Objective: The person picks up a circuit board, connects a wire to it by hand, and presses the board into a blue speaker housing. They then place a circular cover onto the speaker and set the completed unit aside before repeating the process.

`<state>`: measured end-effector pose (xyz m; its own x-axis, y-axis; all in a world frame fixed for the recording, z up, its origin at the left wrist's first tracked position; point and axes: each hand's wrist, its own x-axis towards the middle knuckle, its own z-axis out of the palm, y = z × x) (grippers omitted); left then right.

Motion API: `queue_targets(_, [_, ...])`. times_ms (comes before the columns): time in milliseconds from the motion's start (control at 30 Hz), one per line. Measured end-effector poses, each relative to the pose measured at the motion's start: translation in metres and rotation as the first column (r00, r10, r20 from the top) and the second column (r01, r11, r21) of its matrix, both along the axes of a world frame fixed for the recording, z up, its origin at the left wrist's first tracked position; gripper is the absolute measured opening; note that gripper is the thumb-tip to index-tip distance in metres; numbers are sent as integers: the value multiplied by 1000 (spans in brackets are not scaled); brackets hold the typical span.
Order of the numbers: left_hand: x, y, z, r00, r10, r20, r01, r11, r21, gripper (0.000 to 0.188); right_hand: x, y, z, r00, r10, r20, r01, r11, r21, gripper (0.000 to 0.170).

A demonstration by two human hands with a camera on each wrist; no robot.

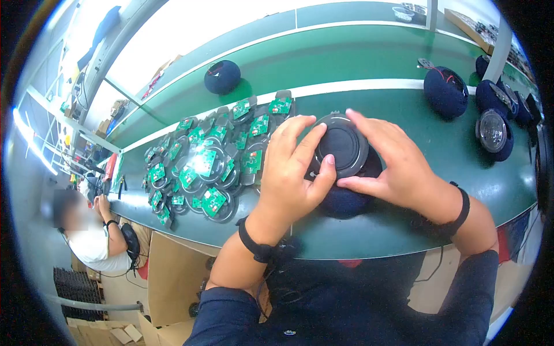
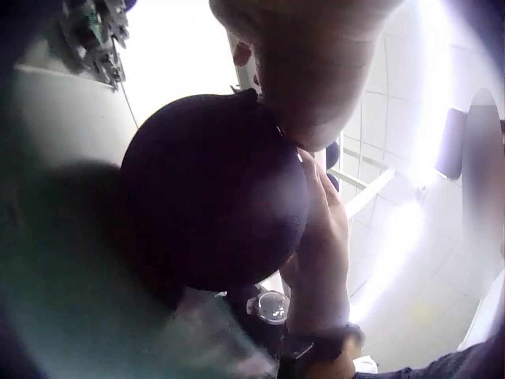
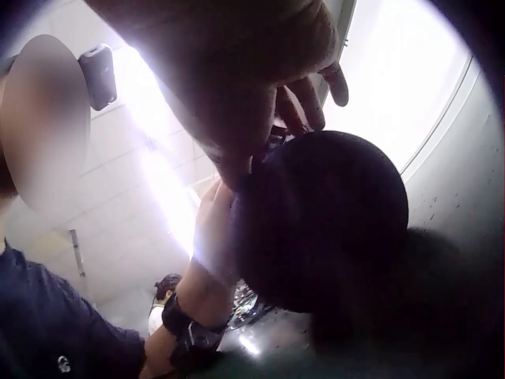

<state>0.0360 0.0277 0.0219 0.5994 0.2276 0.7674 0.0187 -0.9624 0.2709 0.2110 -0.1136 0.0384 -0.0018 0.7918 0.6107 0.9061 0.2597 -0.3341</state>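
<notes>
A round black disc with a ringed face (image 1: 342, 149) is between the two hands in the head view. My left hand (image 1: 291, 179) holds its left edge with fingertips and thumb. The right hand (image 1: 399, 164) grips the opposite edge, thumb at the lower rim and fingers at the top. Right below the disc sits a dark blue fabric-covered ball-shaped housing (image 1: 344, 206), its opening partly hidden by the disc and hands. Both wrist views show the housing (image 2: 209, 197) from the side as a dark round body, with the hands at its top.
Left of the hands lies a pile of clear-rimmed discs bearing green circuit boards (image 1: 213, 200). One blue housing (image 1: 222, 77) stands behind the white divider; others, such as one with red wires (image 1: 445, 93), stand at right. Another person (image 1: 95, 239) works at far left, near a cardboard box (image 1: 176, 277).
</notes>
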Motion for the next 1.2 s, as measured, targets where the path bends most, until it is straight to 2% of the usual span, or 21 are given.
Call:
queue_targets(67, [2,-6,6,995,97,15,-98,990,106,34,-5,-2,1,1000,-11,-16,11,1000,-12,94])
queue_targets(100, [3,-8,6,995,102,22,-103,989,104,34,-8,-3,1,999,-27,-40,26,999,-25,95])
queue_targets(167, [6,-10,8,994,107,12,-106,994,-36,22,-11,-2,1,996,-29,-80,25,998,-51,94])
queue_targets(200, [8,-9,8,994,108,18,-108,993,-37,22,-12,-1,-1,994,-11,-112,7,999,-37,94])
queue_targets(267, [13,-4,7,991,134,-15,-135,981,-142,11,-13,-2,-3,990,8,-139,-11,1000,-25,93])
queue_targets(333, [16,-2,4,992,126,-3,-125,981,-148,10,-15,-3,-3,977,-22,-210,0,995,-103,93])
queue_targets(400, [18,-3,5,994,111,11,-108,982,-154,9,-15,-2,-4,977,-23,-213,3,996,-94,92])
queue_targets(467, [17,-8,5,994,91,-58,-96,992,-87,9,-13,-2,-7,976,-32,-217,13,996,-87,92])
queue_targets(600, [15,-9,9,997,57,-54,-56,998,25,10,-10,1,-9,980,-51,-190,39,997,-68,89])
queue_targets(700, [10,-11,10,996,-33,-86,25,995,-92,18,-9,1,-10,981,-89,-170,72,992,-100,89])
queue_targets(767, [10,-17,11,998,-21,-62,11,988,-153,21,-10,0,-9,980,-72,-187,51,992,-115,88])
queue_targets(833, [8,-19,13,999,-21,26,19,996,82,27,-8,-1,-5,975,-80,-208,51,988,-144,87])
queue_targets(900, [-3,-21,13,989,-18,145,5,996,93,25,-5,0,-4,957,-100,-274,41,977,-210,88])
queue_targets(967, [-9,-15,21,940,-61,336,49,998,46,21,2,2,-7,961,-55,-270,7,984,-176,87])
queue_targets(1000, [-9,-13,26,931,-18,366,25,1000,-15,20,7,3,-8,965,-13,-263,-26,989,-146,87])
queue_targets(1033, [-6,-6,31,927,2,374,2,1000,-10,18,12,3,-4,965,-1,-263,-39,988,-147,87])
queue_targets(1100, [2,9,47,958,87,274,-79,996,-42,17,21,1,10,952,144,-272,-197,964,-178,86])
queue_targets(1167, [19,38,47,968,125,219,-102,988,-116,14,26,-1,16,952,181,-246,-232,952,-201,85])
queue_targets(1200, [30,58,40,964,128,232,-111,990,-83,13,27,-3,16,966,155,-207,-210,936,-282,86])
